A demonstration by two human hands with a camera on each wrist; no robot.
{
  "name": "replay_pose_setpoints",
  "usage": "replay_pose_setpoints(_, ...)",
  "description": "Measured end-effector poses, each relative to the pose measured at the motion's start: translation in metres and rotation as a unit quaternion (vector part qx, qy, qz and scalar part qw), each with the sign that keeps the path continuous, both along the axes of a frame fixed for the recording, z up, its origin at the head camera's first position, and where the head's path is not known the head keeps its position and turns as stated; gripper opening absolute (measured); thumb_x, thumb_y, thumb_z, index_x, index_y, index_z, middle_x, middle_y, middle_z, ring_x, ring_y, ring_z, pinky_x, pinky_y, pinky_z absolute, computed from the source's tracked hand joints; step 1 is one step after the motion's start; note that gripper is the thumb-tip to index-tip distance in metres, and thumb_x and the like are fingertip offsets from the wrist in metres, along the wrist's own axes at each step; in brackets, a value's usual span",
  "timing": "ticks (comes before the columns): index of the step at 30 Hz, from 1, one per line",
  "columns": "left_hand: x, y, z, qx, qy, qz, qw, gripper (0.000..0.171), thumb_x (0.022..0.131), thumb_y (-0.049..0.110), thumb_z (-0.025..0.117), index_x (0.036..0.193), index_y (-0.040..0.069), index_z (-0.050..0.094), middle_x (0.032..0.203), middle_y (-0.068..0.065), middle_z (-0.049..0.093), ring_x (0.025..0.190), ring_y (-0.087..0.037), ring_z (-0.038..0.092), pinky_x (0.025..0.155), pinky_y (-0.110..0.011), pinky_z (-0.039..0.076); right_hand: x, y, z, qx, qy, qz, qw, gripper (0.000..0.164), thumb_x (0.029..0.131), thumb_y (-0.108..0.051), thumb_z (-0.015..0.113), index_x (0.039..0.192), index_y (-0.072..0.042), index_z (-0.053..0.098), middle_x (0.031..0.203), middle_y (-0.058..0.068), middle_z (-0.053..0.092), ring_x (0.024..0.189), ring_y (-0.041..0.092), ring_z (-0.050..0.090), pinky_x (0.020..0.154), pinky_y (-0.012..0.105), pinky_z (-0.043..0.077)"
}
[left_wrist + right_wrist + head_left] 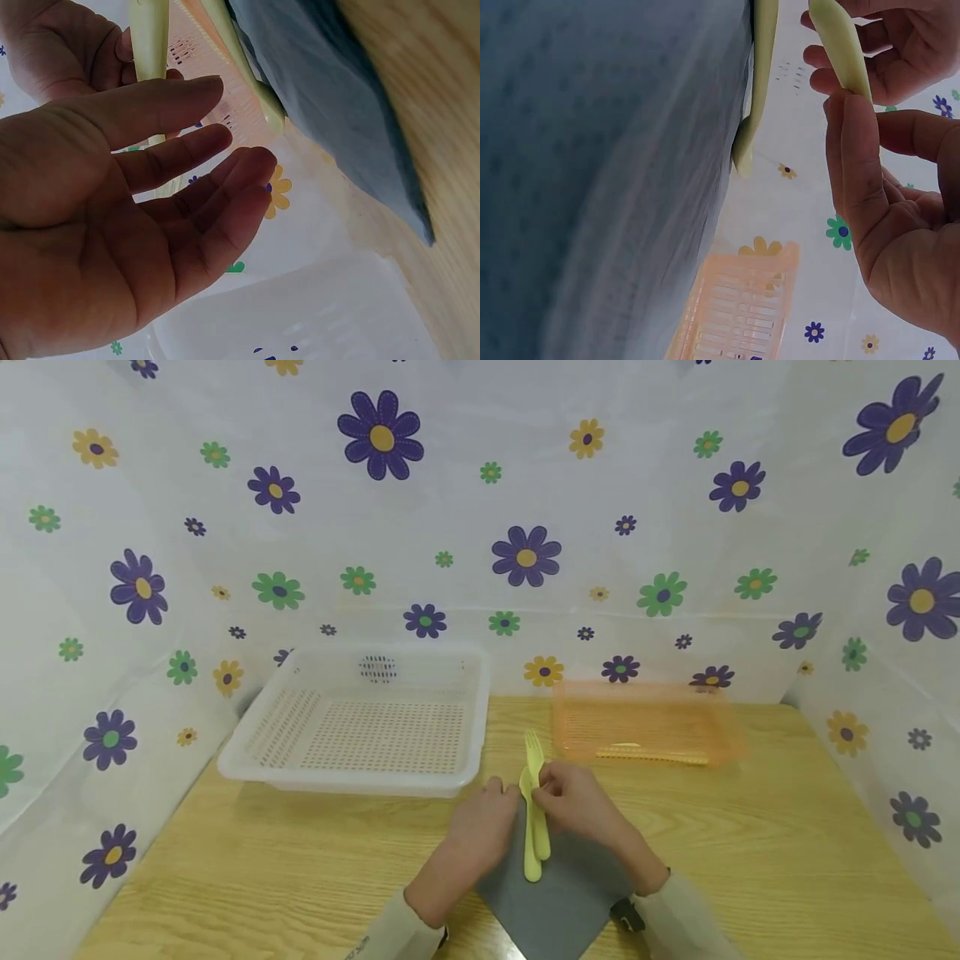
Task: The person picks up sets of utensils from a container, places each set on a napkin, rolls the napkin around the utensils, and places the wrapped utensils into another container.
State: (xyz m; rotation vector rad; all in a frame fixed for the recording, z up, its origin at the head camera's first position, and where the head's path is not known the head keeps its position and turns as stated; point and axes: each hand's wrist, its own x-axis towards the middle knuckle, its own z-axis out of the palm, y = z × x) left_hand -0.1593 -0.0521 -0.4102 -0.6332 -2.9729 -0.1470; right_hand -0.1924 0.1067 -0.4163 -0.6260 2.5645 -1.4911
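My right hand [573, 797] pinches a pale yellow-green plastic fork [533, 752] between thumb and fingertips; in the right wrist view its handle [843, 45] rises out of that pinch. A matching spoon [532, 860] lies on the grey-blue cloth [555, 902], just beneath and left of the raised fork. Left of the cutlery is my left hand [486, 822], at the cloth's upper left edge. In the left wrist view its fingers [225, 202] are loosely bent, with nothing gripped. The cloth is laid as a diamond, its lower corner toward me.
A white perforated basket [360, 783] stands at the back left of the wooden table [247, 877]. An orange basket [637, 693] stands at the back right, with yellow pieces [652, 755] low inside. A flowered white sheet [450, 485] encloses the back and sides.
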Motion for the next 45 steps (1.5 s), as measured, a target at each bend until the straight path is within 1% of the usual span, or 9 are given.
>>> replay_pose_setpoints(6,0.001,-0.003,-0.001,0.009,0.002,0.001,1.0,0.017,0.079,0.001,0.063,0.094,0.005,0.056,0.078,-0.012,0.05,0.066,-0.025,0.053,0.046,-0.035,0.049,-0.002,-0.002,-0.004,0.028,-0.012,0.015,0.999,0.007,0.084,-0.002,0.054,0.077,0.0,0.054,0.061,0.013,0.065,0.043,0.015,0.058,0.038,0.028,0.05)
replay_pose_setpoints(14,0.001,-0.005,-0.002,-0.01,-0.022,-0.001,0.9997,0.018,0.082,0.002,0.062,0.099,0.002,0.057,0.085,-0.013,0.053,0.072,-0.026,0.055,0.052,-0.035,0.052,-0.004,0.003,-0.003,0.076,-0.022,0.032,0.996,0.006,0.082,-0.001,0.055,0.077,0.0,0.053,0.063,0.013,0.066,0.041,0.014,0.056,0.037,0.029,0.049)
replay_pose_setpoints(17,0.0,-0.007,-0.003,-0.012,-0.028,0.0,0.9995,0.017,0.081,0.002,0.063,0.097,0.002,0.057,0.084,-0.013,0.053,0.072,-0.025,0.056,0.053,-0.035,0.052,-0.008,0.004,-0.002,0.084,-0.043,0.048,0.994,0.006,0.083,-0.003,0.054,0.079,0.0,0.053,0.066,0.014,0.066,0.043,0.015,0.058,0.038,0.031,0.051)
replay_pose_setpoints(20,-0.001,-0.008,-0.005,-0.014,-0.032,-0.001,0.9994,0.015,0.081,0.002,0.063,0.095,0.002,0.058,0.082,-0.012,0.053,0.071,-0.024,0.055,0.054,-0.034,0.052,-0.012,0.006,-0.003,0.08,-0.078,0.061,0.992,0.007,0.084,-0.005,0.055,0.08,0.001,0.054,0.07,0.013,0.066,0.046,0.018,0.06,0.04,0.033,0.053)
replay_pose_setpoints(23,-0.002,-0.009,-0.006,-0.015,-0.034,-0.004,0.9993,0.015,0.081,0.002,0.063,0.095,0.002,0.058,0.08,-0.011,0.053,0.07,-0.024,0.054,0.054,-0.034,0.051,-0.014,0.007,-0.004,0.073,-0.108,0.07,0.989,0.009,0.084,-0.005,0.055,0.079,0.002,0.055,0.068,0.014,0.066,0.048,0.02,0.061,0.041,0.033,0.054)
replay_pose_setpoints(31,-0.002,-0.009,-0.009,-0.016,-0.034,0.004,0.9993,0.011,0.081,0.004,0.061,0.093,0.003,0.059,0.08,-0.011,0.053,0.069,-0.026,0.054,0.053,-0.037,0.051,-0.018,0.006,-0.011,0.051,-0.177,0.064,0.981,0.013,0.084,-0.005,0.057,0.072,0.001,0.057,0.06,0.011,0.065,0.051,0.023,0.062,0.043,0.032,0.054)
replay_pose_setpoints(37,-0.001,-0.008,-0.01,-0.017,-0.042,0.009,0.9989,0.013,0.081,0.006,0.06,0.094,0.004,0.061,0.079,-0.011,0.053,0.069,-0.026,0.055,0.053,-0.038,0.051,-0.019,0.006,-0.015,0.047,-0.194,0.063,0.978,0.016,0.084,-0.005,0.057,0.07,0.001,0.057,0.058,0.012,0.065,0.05,0.023,0.062,0.042,0.031,0.054)
replay_pose_setpoints(41,-0.002,-0.007,-0.009,-0.031,-0.045,0.011,0.9985,0.016,0.077,0.01,0.064,0.092,0.004,0.061,0.079,-0.011,0.054,0.069,-0.026,0.056,0.052,-0.038,0.051,-0.018,0.009,-0.014,0.042,-0.2,0.064,0.977,0.016,0.084,-0.005,0.057,0.07,0.002,0.057,0.058,0.013,0.065,0.05,0.024,0.062,0.043,0.032,0.054)
replay_pose_setpoints(45,-0.002,-0.007,-0.01,-0.042,-0.062,0.01,0.9971,0.016,0.077,0.012,0.065,0.091,0.005,0.06,0.081,-0.012,0.054,0.071,-0.026,0.056,0.052,-0.037,0.051,-0.017,0.011,-0.015,0.035,-0.206,0.063,0.976,0.017,0.084,-0.004,0.056,0.069,0.004,0.056,0.057,0.013,0.064,0.051,0.025,0.063,0.044,0.032,0.055)
